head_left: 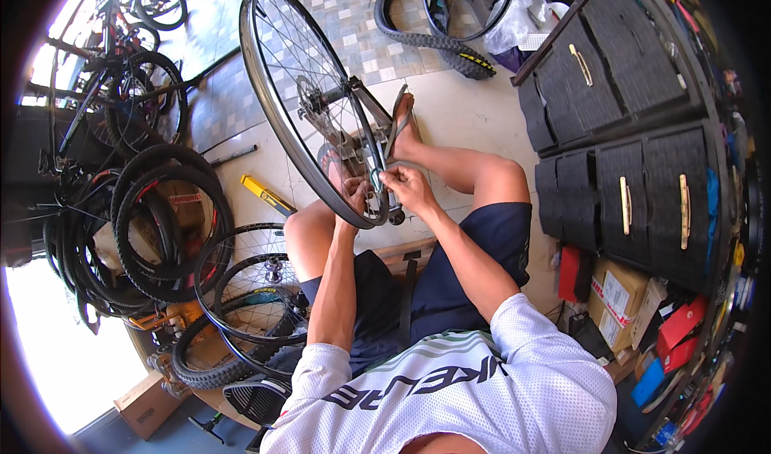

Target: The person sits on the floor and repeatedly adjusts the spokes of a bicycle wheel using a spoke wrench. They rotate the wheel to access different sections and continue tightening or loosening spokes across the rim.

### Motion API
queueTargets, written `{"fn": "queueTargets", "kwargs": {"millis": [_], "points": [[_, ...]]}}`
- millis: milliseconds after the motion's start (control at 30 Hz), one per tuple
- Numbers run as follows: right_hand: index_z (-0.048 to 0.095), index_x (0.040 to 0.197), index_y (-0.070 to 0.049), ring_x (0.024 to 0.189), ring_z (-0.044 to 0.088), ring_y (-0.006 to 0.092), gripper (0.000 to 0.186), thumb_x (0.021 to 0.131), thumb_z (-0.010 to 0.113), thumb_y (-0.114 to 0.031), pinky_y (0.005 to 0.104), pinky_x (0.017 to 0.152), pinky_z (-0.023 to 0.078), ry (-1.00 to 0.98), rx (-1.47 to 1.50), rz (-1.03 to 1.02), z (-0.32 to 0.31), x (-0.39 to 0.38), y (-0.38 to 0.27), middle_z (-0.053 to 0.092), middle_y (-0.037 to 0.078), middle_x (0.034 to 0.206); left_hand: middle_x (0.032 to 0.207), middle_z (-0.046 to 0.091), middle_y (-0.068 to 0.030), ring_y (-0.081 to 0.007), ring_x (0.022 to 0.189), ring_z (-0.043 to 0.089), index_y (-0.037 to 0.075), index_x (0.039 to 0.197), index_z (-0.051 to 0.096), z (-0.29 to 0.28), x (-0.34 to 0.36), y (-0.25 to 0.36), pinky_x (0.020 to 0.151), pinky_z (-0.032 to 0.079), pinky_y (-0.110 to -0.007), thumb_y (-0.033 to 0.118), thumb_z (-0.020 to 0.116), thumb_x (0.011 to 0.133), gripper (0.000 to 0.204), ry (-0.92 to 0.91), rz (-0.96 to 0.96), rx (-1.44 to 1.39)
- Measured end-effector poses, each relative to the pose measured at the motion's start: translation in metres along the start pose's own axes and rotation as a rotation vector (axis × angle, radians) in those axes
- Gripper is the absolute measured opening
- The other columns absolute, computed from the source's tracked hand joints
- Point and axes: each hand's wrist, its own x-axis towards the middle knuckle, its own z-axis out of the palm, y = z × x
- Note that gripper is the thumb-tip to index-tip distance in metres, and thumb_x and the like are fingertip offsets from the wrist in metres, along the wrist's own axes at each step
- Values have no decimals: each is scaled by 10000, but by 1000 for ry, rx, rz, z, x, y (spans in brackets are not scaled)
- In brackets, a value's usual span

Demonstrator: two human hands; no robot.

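Note:
A bicycle wheel (283, 143) with a dark rim and thin spokes stands upright between my legs, tilted a little to the left. A metal truing stand (368, 102) holds it at the hub. My left hand (354, 193) reaches through at the wheel's near lower part, fingers closed among the spokes; what they grip is hidden. On the right side of the rim, my right hand (409, 187) pinches near a small pale, teal-tinted piece (377, 179), too small to name. Both hands are close together, with the rim's near end between and below them.
A yellow box (267, 195) lies on the floor left of the wheel. Several tyres and wheels (173, 221) are piled at left, with bicycles (144, 93) behind. Another wheel and loose tyre (434, 44) lie ahead. Black drawers (614, 69) and cardboard boxes (617, 297) line the right.

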Motion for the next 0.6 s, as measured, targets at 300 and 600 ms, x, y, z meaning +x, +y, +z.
{"fn": "queueTargets", "kwargs": {"millis": [300,600], "points": [[694,884,-6,716,676,318,426,853,701,-431,415,650,493,-110,-335,-12,-4,-7,6,691,166,750,873,666,-88,-140,770,661,7,1063,625,-9,-9,2,623,554,-278,248,654,967,261,-10,17,-41],[694,853,-80,666,650,349,411,826,718,-490,445,612,471,-57,-433,-84,4,-14,-5,656,144,677,900,659,-83,-139,769,658,17,1047,594,-8,-8,-2,620,567,-271,225,629,979,221,-54,2,-126]]}}
